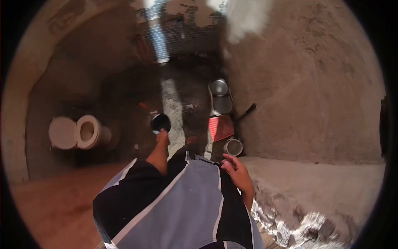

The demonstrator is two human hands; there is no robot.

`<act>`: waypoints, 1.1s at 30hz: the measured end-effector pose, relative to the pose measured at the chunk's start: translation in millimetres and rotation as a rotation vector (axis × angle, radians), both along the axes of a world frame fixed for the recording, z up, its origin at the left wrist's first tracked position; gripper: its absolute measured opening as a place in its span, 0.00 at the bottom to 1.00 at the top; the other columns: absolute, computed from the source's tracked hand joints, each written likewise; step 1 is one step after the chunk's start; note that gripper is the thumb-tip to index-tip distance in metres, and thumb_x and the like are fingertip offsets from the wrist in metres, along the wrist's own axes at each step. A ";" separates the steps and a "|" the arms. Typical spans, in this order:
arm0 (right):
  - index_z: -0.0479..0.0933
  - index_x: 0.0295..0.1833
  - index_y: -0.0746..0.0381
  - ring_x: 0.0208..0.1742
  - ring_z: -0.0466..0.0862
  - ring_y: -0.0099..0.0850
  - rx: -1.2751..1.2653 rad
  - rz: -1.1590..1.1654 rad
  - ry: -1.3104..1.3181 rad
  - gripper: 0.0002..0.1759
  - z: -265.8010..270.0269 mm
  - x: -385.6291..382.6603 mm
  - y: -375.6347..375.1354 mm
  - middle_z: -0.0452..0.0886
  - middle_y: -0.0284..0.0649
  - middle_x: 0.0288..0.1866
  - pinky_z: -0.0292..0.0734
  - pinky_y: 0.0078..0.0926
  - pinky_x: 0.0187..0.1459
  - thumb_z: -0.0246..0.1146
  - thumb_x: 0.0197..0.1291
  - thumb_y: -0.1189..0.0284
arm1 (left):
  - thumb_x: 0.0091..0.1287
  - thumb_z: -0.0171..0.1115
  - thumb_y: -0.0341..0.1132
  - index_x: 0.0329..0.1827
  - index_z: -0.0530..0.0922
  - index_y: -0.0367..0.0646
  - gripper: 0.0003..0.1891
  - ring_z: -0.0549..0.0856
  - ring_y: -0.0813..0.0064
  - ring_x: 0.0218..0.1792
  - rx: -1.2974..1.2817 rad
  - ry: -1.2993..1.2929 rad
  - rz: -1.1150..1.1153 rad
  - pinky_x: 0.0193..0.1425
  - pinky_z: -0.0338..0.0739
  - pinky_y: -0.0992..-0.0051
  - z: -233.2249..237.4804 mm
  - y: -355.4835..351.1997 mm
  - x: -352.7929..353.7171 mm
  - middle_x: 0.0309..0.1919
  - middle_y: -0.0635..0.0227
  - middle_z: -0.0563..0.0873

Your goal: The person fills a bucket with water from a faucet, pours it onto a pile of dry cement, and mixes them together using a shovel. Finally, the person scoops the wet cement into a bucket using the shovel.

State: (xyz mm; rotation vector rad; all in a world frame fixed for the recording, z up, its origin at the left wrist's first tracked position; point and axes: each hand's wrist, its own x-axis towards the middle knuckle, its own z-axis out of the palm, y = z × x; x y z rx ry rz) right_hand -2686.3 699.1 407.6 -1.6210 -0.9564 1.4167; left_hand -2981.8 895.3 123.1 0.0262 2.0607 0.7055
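My left hand [163,136] reaches forward over the dark floor, its fingers closed at the near edge of a dark round container [161,123] with a pale lower side. What the container holds, if anything, is too dark to make out. Close to my body on the right, my right hand [236,169] has its fingers apart and nothing in them. Just ahead of that hand stands a small round metal pot [234,147]. A red ridged dustpan [221,128] lies beyond the pot.
Two round metal vessels [222,104] stand past the dustpan, near the right wall [298,83]. A black-handled item [248,112] leans there. To the left is a toilet [87,132] with its lid raised. A sunlit strip [172,103] crosses the dark floor.
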 end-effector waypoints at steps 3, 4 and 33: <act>0.70 0.63 0.61 0.41 0.79 0.22 -0.040 -0.111 0.012 0.22 11.9 20.4 69.9 0.78 0.37 0.46 0.74 0.19 0.43 0.56 0.68 0.61 | 0.69 0.50 0.56 0.26 0.73 0.40 0.25 0.75 0.67 0.19 -0.093 -0.121 -0.023 0.25 0.72 0.63 -11.1 54.6 -3.0 0.16 0.64 0.73; 0.69 0.63 0.62 0.41 0.80 0.22 0.012 -0.243 0.056 0.22 11.9 30.2 87.3 0.78 0.38 0.48 0.75 0.20 0.44 0.55 0.69 0.62 | 0.70 0.48 0.56 0.28 0.74 0.39 0.26 0.76 0.66 0.18 -0.064 -0.133 -0.119 0.23 0.72 0.62 -12.2 67.6 -2.2 0.18 0.63 0.75; 0.71 0.28 0.64 0.11 0.71 0.40 -0.522 -0.125 0.115 0.16 -367.5 32.9 726.4 0.70 0.45 0.12 0.65 0.37 0.14 0.47 0.64 0.66 | 0.57 0.64 0.52 0.38 0.80 0.40 0.21 0.83 0.50 0.43 0.411 0.578 -1.272 0.47 0.76 0.58 81.0 669.4 98.7 0.36 0.52 0.85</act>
